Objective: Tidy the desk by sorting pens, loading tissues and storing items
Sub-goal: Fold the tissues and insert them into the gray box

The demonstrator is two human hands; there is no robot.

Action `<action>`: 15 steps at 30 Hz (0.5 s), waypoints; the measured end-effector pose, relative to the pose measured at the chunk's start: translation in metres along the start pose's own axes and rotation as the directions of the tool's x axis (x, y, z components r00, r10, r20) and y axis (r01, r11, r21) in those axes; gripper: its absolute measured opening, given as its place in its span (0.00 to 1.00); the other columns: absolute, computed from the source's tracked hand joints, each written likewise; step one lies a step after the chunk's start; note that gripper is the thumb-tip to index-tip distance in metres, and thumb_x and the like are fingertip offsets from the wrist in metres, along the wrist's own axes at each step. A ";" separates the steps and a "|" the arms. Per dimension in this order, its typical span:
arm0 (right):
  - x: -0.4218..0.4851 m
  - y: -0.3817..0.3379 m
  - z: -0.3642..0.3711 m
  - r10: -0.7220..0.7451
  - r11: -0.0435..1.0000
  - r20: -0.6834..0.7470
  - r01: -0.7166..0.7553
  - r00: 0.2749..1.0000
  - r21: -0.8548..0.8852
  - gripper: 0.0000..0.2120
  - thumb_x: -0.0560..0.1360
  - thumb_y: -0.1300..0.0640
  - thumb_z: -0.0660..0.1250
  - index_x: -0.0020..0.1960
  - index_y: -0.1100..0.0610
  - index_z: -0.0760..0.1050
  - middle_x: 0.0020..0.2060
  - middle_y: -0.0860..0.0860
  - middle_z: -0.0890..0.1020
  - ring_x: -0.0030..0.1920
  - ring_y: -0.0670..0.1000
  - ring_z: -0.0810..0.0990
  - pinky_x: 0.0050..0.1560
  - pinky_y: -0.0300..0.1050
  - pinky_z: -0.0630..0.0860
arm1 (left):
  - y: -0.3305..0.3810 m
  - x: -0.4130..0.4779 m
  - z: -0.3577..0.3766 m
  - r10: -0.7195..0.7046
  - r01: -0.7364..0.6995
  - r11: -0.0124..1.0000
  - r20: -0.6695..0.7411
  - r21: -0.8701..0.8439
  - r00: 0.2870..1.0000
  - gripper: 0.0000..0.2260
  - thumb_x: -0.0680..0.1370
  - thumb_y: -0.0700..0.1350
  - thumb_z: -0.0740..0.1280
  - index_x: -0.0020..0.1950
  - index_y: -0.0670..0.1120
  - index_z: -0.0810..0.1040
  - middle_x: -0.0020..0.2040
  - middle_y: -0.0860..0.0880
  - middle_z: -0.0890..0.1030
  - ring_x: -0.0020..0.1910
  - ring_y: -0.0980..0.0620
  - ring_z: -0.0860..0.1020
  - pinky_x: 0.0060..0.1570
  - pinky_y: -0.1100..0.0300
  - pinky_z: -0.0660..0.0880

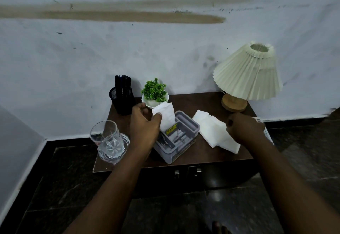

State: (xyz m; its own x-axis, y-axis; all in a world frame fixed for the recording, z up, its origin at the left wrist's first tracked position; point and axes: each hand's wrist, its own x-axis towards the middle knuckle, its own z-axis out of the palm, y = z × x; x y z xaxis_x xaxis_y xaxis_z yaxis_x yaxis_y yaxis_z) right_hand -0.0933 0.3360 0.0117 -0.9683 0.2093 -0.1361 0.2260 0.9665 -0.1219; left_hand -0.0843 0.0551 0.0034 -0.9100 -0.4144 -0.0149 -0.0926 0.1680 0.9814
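A grey plastic box (pixel 191 123) sits mid-desk with small items and a yellow label inside. My left hand (pixel 144 123) pinches a white tissue (pixel 166 114) that stands upright in the box's left part. Several more white tissues (pixel 211 128) lie in a loose pile on the desk to the right of the box. My right hand (pixel 244 128) rests curled at the right edge of that pile; whether it grips a tissue is hidden. A black mesh pen holder (pixel 121 99) with dark pens stands at the back left.
A glass jug (pixel 108 141) stands at the front left corner of the brown desk (pixel 195 103). A small potted plant (pixel 155 93) is behind the box. A pleated lamp (pixel 248 75) fills the back right. Paper (pixel 266 132) lies by the right edge.
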 end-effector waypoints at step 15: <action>0.006 -0.006 0.031 -0.017 1.000 0.113 0.015 0.993 0.012 0.24 0.78 0.39 0.65 0.67 0.53 0.74 0.61 0.54 0.80 0.65 0.58 0.76 0.66 0.61 0.73 | 0.010 -0.064 0.023 0.610 -0.663 0.602 0.280 0.446 0.742 0.16 0.76 0.46 0.68 0.64 0.52 0.79 0.71 0.53 0.73 0.74 0.49 0.67 0.67 0.47 0.65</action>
State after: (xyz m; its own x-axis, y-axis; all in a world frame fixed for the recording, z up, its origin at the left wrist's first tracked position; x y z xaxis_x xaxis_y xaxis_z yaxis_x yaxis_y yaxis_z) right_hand -0.0974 0.3272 -0.0193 -0.9538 0.1750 -0.2443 0.2124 0.9676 -0.1362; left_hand -0.0364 0.1038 0.0101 -0.8445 0.0453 0.5337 0.3671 0.7745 0.5151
